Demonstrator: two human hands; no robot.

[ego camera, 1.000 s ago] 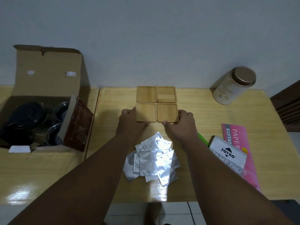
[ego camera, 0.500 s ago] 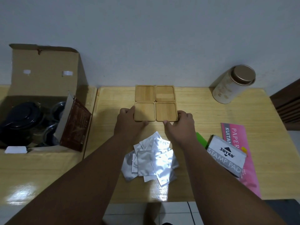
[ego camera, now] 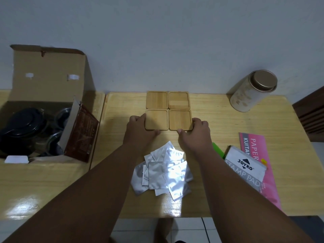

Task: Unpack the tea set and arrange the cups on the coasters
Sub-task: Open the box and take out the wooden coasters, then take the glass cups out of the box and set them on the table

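Note:
Several square wooden coasters lie in a two-by-two block at the back middle of the table. My left hand (ego camera: pixel 138 130) grips the outer edge of the near left coaster (ego camera: pixel 156 121). My right hand (ego camera: pixel 196 132) grips the outer edge of the near right coaster (ego camera: pixel 180 121). Both far coasters (ego camera: pixel 168 99) sit untouched behind them. An open cardboard box (ego camera: pixel 47 79) stands at the left and holds a black-lidded teapot (ego camera: pixel 22 125) and glass cups (ego camera: pixel 54 139).
A pile of silver foil sachets (ego camera: pixel 163 172) lies between my forearms. A round tin (ego camera: pixel 252 92) leans at the back right. A stamp pad box (ego camera: pixel 245 167), a pink paper pack (ego camera: pixel 259 155) and a green item (ego camera: pixel 218 151) lie at the right.
Both hands stay on the two near coasters and have shifted them slightly toward the far pair. Nothing else has moved.

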